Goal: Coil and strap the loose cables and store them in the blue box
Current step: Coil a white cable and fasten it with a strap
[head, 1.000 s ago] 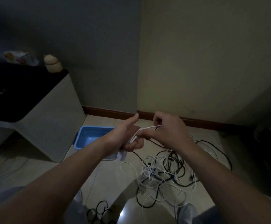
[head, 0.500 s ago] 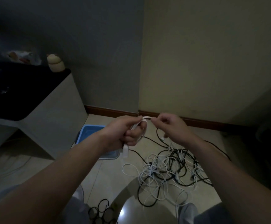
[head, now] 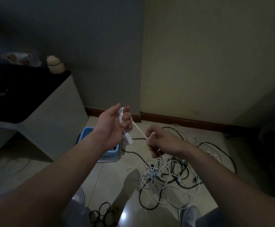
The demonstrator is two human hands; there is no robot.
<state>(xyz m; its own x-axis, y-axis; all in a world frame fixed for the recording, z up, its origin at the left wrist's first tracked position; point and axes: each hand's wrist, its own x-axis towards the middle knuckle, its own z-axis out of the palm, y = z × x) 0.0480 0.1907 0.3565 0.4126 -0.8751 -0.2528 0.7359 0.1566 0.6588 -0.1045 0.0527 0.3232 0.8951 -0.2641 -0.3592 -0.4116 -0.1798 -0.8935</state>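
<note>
Cable (head: 138, 129) white, flat, looped round left hand (head: 115, 126) fingers.

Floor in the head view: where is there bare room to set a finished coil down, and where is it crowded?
Bare tile lies between the blue box and the cable tangle, running toward the person's knees. Another patch lies right of the tangle, along the baseboard. Crowded: the tangle and the black loops at bottom centre. The box's inside is mostly hidden.
</note>
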